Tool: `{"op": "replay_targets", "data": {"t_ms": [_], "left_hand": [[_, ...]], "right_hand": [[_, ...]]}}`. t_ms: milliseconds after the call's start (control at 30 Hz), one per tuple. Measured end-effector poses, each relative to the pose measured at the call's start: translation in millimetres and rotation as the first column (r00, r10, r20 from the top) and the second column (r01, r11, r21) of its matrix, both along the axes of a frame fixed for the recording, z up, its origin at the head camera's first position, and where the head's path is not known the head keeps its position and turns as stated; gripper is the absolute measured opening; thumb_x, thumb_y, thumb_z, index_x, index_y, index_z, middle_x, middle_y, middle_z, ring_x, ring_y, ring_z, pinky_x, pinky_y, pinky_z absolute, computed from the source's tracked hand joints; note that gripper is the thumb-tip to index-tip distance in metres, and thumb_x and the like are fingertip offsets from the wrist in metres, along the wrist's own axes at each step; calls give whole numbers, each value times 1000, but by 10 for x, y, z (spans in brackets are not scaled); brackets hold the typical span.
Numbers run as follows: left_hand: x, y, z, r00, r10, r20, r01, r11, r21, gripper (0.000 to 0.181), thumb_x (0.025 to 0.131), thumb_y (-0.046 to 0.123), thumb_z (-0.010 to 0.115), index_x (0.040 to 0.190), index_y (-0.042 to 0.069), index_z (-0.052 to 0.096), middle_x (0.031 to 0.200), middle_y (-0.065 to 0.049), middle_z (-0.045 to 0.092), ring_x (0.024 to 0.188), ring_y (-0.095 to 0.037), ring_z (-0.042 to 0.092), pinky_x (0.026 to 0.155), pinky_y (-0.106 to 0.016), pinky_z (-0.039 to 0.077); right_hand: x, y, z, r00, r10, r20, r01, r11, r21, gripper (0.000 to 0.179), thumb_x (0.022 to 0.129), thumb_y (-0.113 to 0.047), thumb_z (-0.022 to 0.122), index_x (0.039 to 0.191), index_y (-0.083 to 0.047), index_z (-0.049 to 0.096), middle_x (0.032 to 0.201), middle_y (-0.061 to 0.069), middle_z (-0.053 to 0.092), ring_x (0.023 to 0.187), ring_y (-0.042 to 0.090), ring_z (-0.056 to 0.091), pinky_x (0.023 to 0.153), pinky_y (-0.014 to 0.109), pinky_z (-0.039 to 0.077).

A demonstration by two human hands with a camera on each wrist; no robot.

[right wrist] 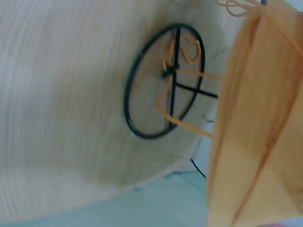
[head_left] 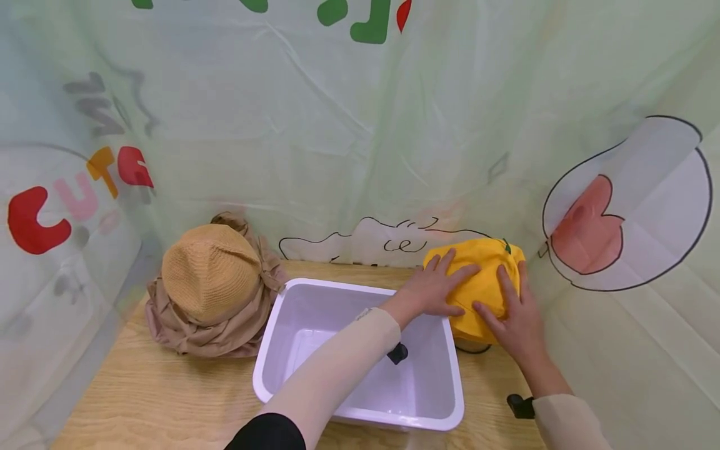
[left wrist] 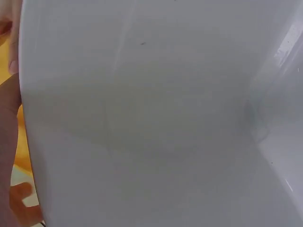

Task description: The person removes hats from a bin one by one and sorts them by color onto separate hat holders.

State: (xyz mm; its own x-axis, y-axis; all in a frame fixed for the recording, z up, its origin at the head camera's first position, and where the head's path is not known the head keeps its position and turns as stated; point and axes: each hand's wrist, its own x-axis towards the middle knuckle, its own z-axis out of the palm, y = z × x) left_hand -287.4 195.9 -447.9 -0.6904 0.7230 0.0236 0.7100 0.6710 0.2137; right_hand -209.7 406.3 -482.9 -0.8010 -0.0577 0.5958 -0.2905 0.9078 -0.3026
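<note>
A yellow cloth hat (head_left: 484, 290) with a small green tab on top sits at the back right of the table. My left hand (head_left: 430, 289) lies on its left side with fingers spread, the forearm crossing over a white basin. On the hat's right side rests my right hand (head_left: 519, 322), its fingers apart. Under the hat, the right wrist view shows a black wire ring stand (right wrist: 127, 99) with orange cords looped over its bars. The basin wall (left wrist: 142, 118) fills most of the left wrist view, hiding most of that hand.
The white basin (head_left: 394, 419) stands in the middle of the wooden table (head_left: 146, 400). To its left, a tan knitted hat (head_left: 208, 269) sits on top of a brown cloth hat (head_left: 208, 340). A printed curtain (head_left: 337, 144) hangs behind and at both sides.
</note>
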Motion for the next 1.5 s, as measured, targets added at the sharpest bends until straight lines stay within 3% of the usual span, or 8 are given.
{"op": "replay_targets", "data": {"t_ms": [200, 400, 567, 867, 933, 1233, 1367, 1500], "left_hand": [[-6, 115, -36, 984, -20, -175, 20, 1000, -7, 123, 79, 69, 67, 149, 44, -31, 157, 0, -41, 154, -35, 3, 112, -47, 39], [-31, 115, -45, 986, -61, -157, 56, 998, -32, 134, 78, 61, 73, 150, 29, -35, 160, 0, -37, 155, -26, -2, 122, -34, 23], [-46, 98, -28, 985, -80, -150, 76, 996, -36, 136, 77, 58, 77, 151, 28, -34, 161, 0, -35, 154, -14, -11, 125, -37, 5], [-89, 174, 37, 999, -16, -41, 18, 999, 42, 136, 79, 57, 75, 146, 31, -41, 162, 5, -32, 153, -32, 12, 111, -35, 41], [-88, 181, 38, 1000, -8, -22, 9, 999, 38, 136, 79, 58, 75, 146, 31, -40, 161, 6, -34, 154, -29, 10, 113, -34, 39], [-48, 180, 17, 997, 16, 74, -19, 999, 47, 135, 76, 58, 76, 146, 39, -37, 160, 8, -36, 154, -33, 11, 104, -44, 48], [-40, 217, 36, 1000, 14, 23, -14, 999, 33, 135, 76, 59, 76, 144, 41, -40, 159, 8, -38, 154, -36, 8, 104, -46, 48], [-14, 270, 82, 996, -42, -76, 41, 999, -8, 135, 74, 62, 74, 143, 42, -40, 156, 6, -44, 154, -35, -2, 102, -42, 49]], "right_hand": [[-78, -12, -11, 993, 14, -114, 7, 984, 181, 96, 88, -80, 43, 158, -17, 30, 165, 20, 14, 146, 52, 22, 109, 73, 25], [-86, -96, -85, 1000, 11, 27, -13, 996, 85, 92, 88, -49, 72, 160, -21, 22, 168, 14, 6, 137, 57, 34, 97, 74, 38], [-70, -123, -81, 998, -2, 61, -2, 998, 60, 99, 82, -34, 82, 161, -24, 22, 168, 10, 5, 131, 61, 39, 93, 74, 40], [-221, -63, 331, 996, 72, 60, -70, 997, -44, 79, 91, -34, 71, 158, -19, 31, 164, 13, 24, 142, 48, 33, 111, 66, 29], [-278, -56, 405, 993, 88, 85, -84, 995, -49, 71, 95, -34, 64, 157, -18, 33, 162, 14, 30, 144, 44, 32, 115, 63, 26], [-308, -93, 390, 977, 52, 209, -38, 997, -70, 66, 99, -35, 58, 157, -18, 32, 157, 19, 35, 136, 45, 39, 105, 70, 33], [-207, -99, 326, 992, 20, 123, -14, 998, -55, 69, 97, -39, 60, 157, -18, 33, 164, 16, 23, 141, 50, 32, 107, 72, 28], [-63, -58, 133, 996, -11, -88, 13, 1000, 26, 75, 96, -50, 57, 155, -10, 36, 163, 20, 22, 143, 52, 28, 111, 69, 25]]}}
